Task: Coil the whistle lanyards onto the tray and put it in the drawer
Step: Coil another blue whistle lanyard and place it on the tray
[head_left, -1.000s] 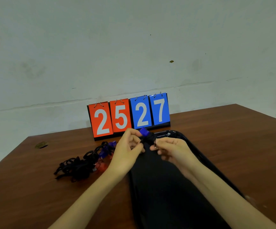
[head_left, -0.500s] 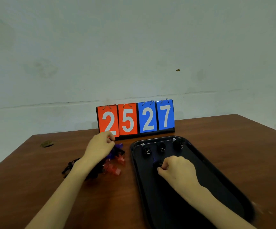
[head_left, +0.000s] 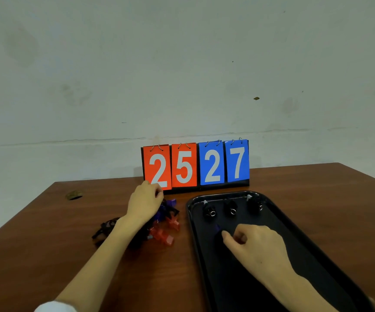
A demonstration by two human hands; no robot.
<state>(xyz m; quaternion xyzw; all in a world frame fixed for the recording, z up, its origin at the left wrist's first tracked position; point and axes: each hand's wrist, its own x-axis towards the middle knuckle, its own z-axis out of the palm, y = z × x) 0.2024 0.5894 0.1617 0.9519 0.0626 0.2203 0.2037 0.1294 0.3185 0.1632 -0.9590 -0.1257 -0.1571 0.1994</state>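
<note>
Since a second ago the two hands, then joined over the tray's far end around a blue whistle, have split: the left has gone to the pile, the right has come down onto the tray.

At the counter's far left edge lies a small brownish scrap (head_left: 74, 195). Nearer the middle sits the pile of uncoiled whistle lanyards (head_left: 159, 226), black cords tangled with red and blue whistles. The left hand (head_left: 145, 204) rests on its far side, just in front of the flip scoreboard (head_left: 195, 165); its grip is curled downward, and I cannot tell whether it already holds a cord.

The black tray (head_left: 299, 230) lies to the right, running toward the counter's near right corner. Three coiled lanyards (head_left: 231, 209) stand in a row along its far rim. The right hand (head_left: 256, 248) is just behind them, its grip pinched narrow on a fourth coil (head_left: 217, 235), dark with a blue tip.

The cords look light, limp and prone to snagging; I would take one by its hard whistle and draw it free. Coils may spring loose. Most of the tray is bare, and the counter's right side is open.
</note>
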